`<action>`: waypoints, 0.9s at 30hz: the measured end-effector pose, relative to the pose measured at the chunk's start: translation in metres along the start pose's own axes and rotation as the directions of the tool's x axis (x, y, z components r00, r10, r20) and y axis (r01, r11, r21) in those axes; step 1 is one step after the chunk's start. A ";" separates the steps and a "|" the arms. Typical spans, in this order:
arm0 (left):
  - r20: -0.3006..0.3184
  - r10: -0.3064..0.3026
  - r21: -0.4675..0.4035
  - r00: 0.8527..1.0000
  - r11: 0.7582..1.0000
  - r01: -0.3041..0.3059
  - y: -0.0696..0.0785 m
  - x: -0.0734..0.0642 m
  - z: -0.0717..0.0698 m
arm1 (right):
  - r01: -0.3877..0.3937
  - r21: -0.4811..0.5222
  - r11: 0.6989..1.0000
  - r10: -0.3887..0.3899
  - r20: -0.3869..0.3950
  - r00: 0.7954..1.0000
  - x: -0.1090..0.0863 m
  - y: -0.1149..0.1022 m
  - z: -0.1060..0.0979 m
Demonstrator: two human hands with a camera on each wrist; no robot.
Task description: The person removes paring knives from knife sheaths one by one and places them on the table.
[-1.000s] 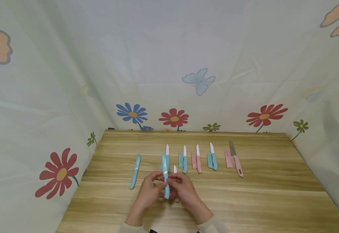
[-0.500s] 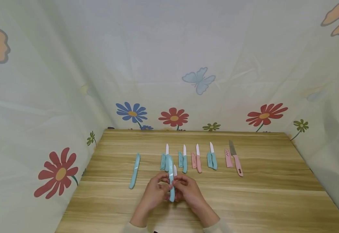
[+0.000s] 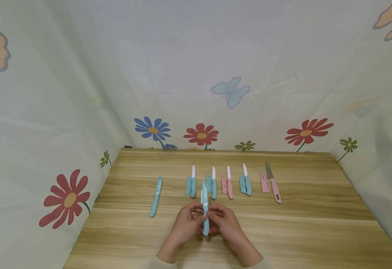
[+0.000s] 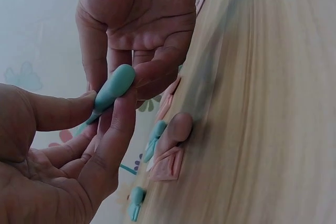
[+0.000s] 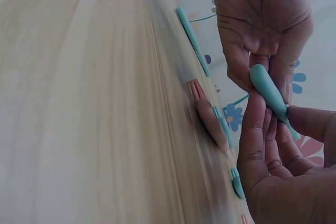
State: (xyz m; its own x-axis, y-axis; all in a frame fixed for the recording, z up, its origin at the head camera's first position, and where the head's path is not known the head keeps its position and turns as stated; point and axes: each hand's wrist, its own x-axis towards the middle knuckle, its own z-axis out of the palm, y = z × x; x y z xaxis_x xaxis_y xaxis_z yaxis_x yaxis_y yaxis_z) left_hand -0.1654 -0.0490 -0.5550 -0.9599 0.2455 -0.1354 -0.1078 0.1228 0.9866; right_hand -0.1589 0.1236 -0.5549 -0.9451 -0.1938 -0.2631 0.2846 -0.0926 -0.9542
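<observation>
A turquoise paring knife (image 3: pixel 205 213), its blade covered by a matching sheath (image 3: pixel 205 189), is held up between both hands. My left hand (image 3: pixel 185 223) pinches its handle (image 4: pixel 116 85) from the left, thumb on top. From the right, my right hand (image 3: pixel 229 226) pinches the same knife with thumb and fingers. Below the hands lies a pink knife (image 4: pixel 178 129) beside its pink sheath (image 4: pixel 168 165); in the head view only its white blade (image 3: pixel 201 196) shows, the rest being hidden.
Left on the wooden table (image 3: pixel 122 231) lies another sheathed turquoise knife (image 3: pixel 155 198). Farther back stands a row of bare knives beside their sheaths, including a turquoise one (image 3: pixel 193 186), a pink one (image 3: pixel 229 188) and a larger pink-handled one (image 3: pixel 275 190).
Both hands have moved to the right with the sheathed turquoise knife, which now passes over the pink knife's blade. The knives on the table stay put.
</observation>
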 end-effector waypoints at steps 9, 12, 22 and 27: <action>-0.004 0.009 -0.030 1.000 0.999 -0.009 -0.004 0.002 0.011 | -0.017 0.010 1.000 0.017 -0.002 1.000 -0.004 0.001 -0.010; 0.015 -0.009 -0.055 1.000 0.998 0.010 -0.005 0.003 0.014 | -0.024 0.013 1.000 0.024 0.010 1.000 -0.006 0.001 -0.014; 0.040 -0.013 -0.059 0.999 0.998 0.015 -0.010 0.005 0.028 | -0.040 -0.004 0.999 0.040 -0.008 0.999 -0.015 0.002 -0.027; 0.050 -0.024 -0.077 0.998 0.997 0.027 -0.010 0.005 0.035 | -0.050 -0.017 0.999 0.049 -0.025 0.998 -0.019 0.003 -0.035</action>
State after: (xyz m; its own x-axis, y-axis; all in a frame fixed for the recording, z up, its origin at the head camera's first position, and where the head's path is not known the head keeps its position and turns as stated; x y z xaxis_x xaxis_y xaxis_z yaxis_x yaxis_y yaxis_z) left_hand -0.1600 -0.0151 -0.5685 -0.9430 0.2903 -0.1630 -0.1536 0.0549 0.9866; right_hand -0.1454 0.1609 -0.5582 -0.9337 -0.1733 -0.3133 0.3285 -0.0667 -0.9421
